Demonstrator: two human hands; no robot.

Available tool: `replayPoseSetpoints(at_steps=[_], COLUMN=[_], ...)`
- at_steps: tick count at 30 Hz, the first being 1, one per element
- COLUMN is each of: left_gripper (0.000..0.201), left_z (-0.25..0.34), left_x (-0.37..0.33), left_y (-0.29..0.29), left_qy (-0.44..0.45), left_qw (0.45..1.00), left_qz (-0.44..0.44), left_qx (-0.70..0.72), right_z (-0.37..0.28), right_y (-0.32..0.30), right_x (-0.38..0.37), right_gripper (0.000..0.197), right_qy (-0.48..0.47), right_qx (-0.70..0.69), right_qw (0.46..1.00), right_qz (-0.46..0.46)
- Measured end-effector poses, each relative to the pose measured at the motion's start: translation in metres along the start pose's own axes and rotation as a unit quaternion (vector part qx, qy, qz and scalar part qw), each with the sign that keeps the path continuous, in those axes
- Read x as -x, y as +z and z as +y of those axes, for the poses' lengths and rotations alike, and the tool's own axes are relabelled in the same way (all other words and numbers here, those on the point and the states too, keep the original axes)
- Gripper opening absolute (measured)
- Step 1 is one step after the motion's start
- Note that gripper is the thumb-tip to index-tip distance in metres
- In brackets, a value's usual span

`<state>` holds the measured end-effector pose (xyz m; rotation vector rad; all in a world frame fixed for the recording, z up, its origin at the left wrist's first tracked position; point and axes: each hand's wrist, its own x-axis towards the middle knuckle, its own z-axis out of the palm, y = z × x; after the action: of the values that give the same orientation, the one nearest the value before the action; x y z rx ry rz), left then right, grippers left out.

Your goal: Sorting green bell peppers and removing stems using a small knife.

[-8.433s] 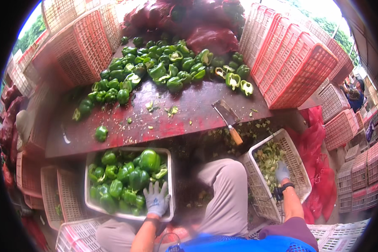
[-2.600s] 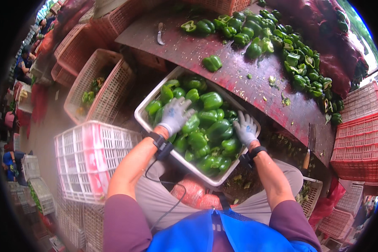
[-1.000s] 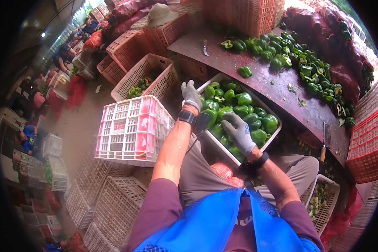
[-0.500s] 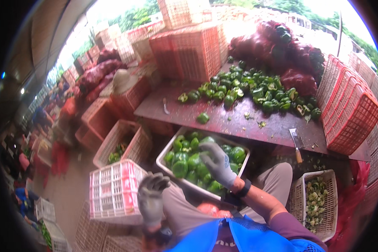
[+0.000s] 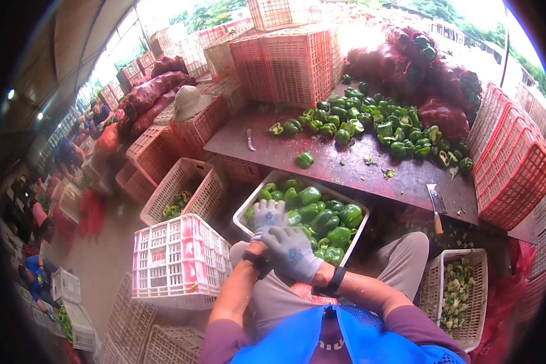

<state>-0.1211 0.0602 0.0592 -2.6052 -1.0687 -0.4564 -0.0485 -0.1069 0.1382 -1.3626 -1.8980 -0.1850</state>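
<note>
My left hand [image 5: 268,217], in a grey-white work glove, is over the near left part of a white crate [image 5: 359,236] full of whole green bell peppers [image 5: 325,223]. Its fingers are outstretched, with nothing seen in them. My right hand [image 5: 293,250], gloved the same way, crosses to the left wrist, and its fingers close over the cuff of the left glove. Part of that cuff is hidden beneath them. Several cut green peppers [image 5: 400,130] are heaped on the dark tabletop [image 5: 249,159] beyond the crate.
A cleaver [image 5: 435,206] and a small knife [image 5: 250,139] lie on the table. A crate of pepper scraps [image 5: 434,285] stands at my right, a white-and-red crate [image 5: 176,258] at my left. Stacked red crates [image 5: 285,67] and net sacks [image 5: 385,64] rise behind. Other people work far left.
My right hand has left the peppers and come back and left onto my left wrist. The left hand has moved forward and right over the crate's edge. The view has shifted slightly.
</note>
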Motion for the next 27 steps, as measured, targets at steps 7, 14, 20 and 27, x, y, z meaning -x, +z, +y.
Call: replayPoseSetpoints(at_steps=[7, 14, 20, 27], left_gripper=[0.039, 0.046, 0.047, 0.043], left_z=[-0.007, -0.007, -0.016, -0.045], left_x=[0.003, -0.028, -0.039, -0.042], left_y=[0.045, 0.127, 0.122, 0.104], left_qy=[-0.053, -0.16, -0.226, -0.3], left_qw=[0.975, 0.879, 0.798, 0.722], left_qz=[-0.111, -0.189, -0.203, -0.17], left_qx=[0.183, 0.408, 0.52, 0.6], right_z=[0.059, 0.261, 0.422, 0.427], right_y=[0.014, 0.069, 0.128, 0.181], right_x=[-0.018, -0.082, -0.174, -0.163], right_gripper=[0.039, 0.055, 0.07, 0.064], right_qy=[-0.03, 0.125, 0.278, 0.256], right_qx=[0.038, 0.115, 0.159, 0.121], right_qw=[0.998, 0.973, 0.896, 0.879], right_qz=[0.026, -0.157, -0.306, -0.383])
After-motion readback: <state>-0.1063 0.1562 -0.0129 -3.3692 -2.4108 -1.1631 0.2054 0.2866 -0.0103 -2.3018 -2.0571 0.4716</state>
